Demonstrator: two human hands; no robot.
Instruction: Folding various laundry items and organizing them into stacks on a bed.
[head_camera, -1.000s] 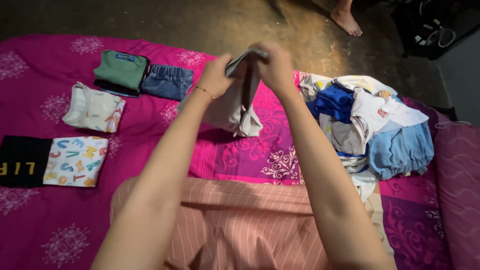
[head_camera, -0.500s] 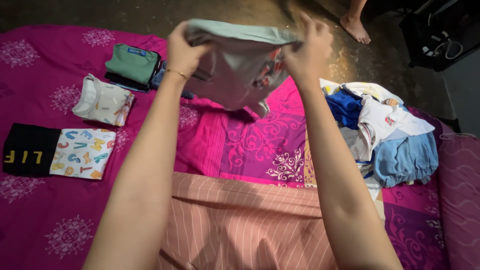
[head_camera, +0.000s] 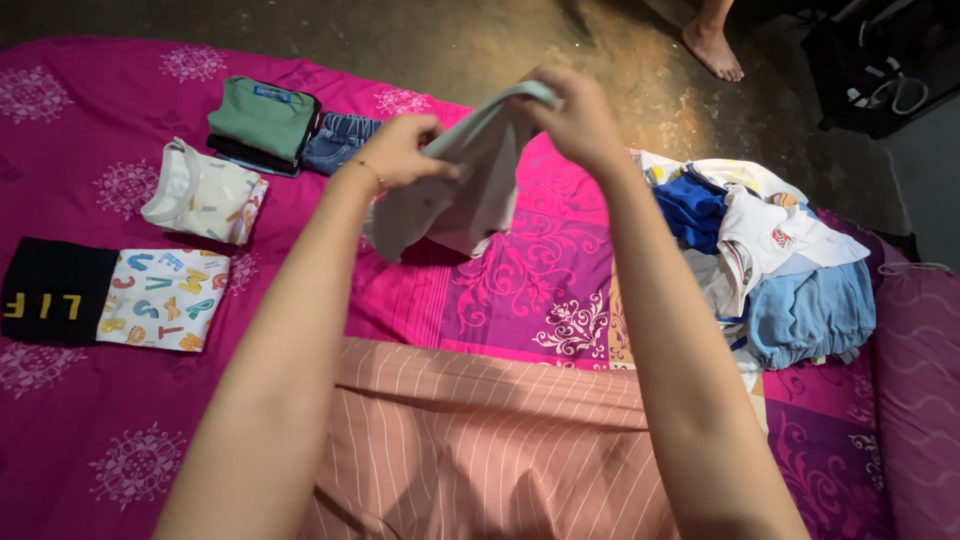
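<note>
Both my hands hold a small pale grey garment (head_camera: 455, 190) in the air above the pink patterned bedspread (head_camera: 480, 290). My left hand (head_camera: 400, 150) grips its left side lower down. My right hand (head_camera: 575, 115) pinches its mint-green waistband higher up, so the cloth hangs folded between them. To the right lies a heap of unfolded clothes (head_camera: 770, 260) in white, blue and light blue.
Folded clothes lie at the left: a green top on a dark piece (head_camera: 262, 120), denim shorts (head_camera: 340, 140), a white printed top (head_camera: 200, 190), a black piece (head_camera: 50, 300) and a letter-print piece (head_camera: 160, 310). Another person's bare foot (head_camera: 712, 45) stands on the floor beyond.
The garment was spread wide between my raised hands half a second ago. Now my hands have come closer and lower, and the cloth hangs folded together.
</note>
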